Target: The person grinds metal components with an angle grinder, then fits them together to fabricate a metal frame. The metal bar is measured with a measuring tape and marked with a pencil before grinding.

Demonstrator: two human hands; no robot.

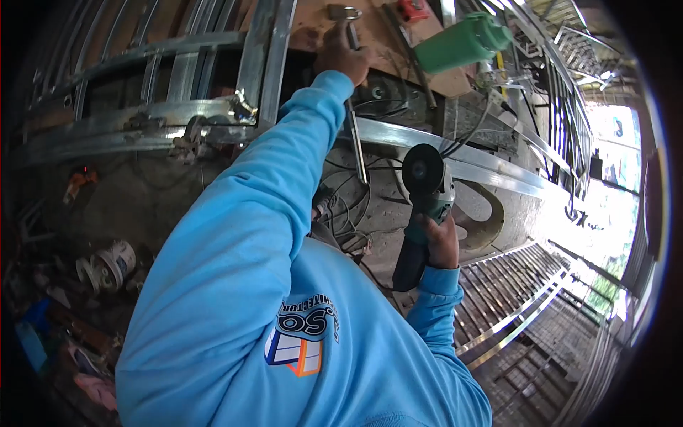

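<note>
My left hand (344, 57) reaches to the wooden board (388, 46) at the top, fingers wrapped round a hammer (357, 146). The hammer's metal head (343, 12) lies beyond my fingers, and its long shiny handle sticks out below my wrist toward me. At right of centre, my right hand (442, 242) grips a dark green angle grinder (413, 245) by its body. The grinder's black disc (422, 169) faces up, in front of a silver metal tube (491, 171).
On the board are a green bottle (462, 43), a red object (411, 10) and a thin dark bar (409, 53). Metal frames (267, 64) stand at upper left. Cables (348, 213) coil on the floor, a bucket (114, 262) sits at left, and a barred frame (512, 292) lies at right.
</note>
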